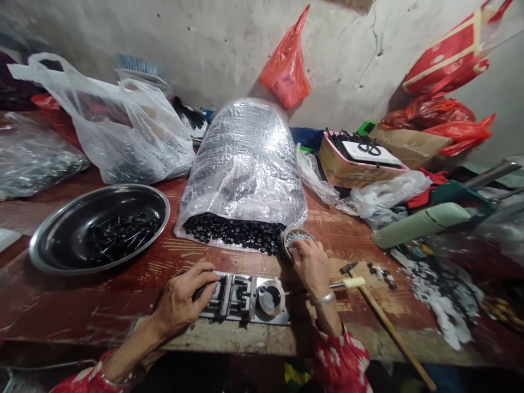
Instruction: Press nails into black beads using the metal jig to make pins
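Steel jig (243,299) runs left-right, left hand (184,297) spread on it, right hand (311,267) pinching a round tin (298,240).

Steel basin (61,232) placed left of plastic sack (243,164); metal jig (241,297) and small dish (298,238) set before it, hammer (388,327) right.
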A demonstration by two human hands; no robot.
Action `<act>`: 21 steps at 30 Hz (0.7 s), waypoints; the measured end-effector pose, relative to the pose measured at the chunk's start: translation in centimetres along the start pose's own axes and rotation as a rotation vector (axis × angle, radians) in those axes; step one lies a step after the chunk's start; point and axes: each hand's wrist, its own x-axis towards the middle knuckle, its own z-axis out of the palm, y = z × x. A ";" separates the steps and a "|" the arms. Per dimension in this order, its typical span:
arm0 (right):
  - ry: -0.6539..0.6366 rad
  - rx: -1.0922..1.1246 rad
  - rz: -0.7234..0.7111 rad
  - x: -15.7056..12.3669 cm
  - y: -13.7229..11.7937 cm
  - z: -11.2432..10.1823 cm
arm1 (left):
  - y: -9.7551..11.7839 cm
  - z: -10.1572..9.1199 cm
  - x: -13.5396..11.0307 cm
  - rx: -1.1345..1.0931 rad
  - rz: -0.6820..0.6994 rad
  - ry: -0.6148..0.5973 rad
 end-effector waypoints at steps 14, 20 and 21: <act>-0.010 0.049 0.005 1.2 0.2 1.4 | -0.2 0.1 -0.3 0.006 0.029 0.009; 0.140 0.344 0.082 1.2 1.1 1.6 | -0.3 0.4 -0.3 0.011 0.032 0.031; 0.159 0.401 0.102 1.2 1.3 1.5 | -0.3 0.4 -0.3 0.011 0.042 0.039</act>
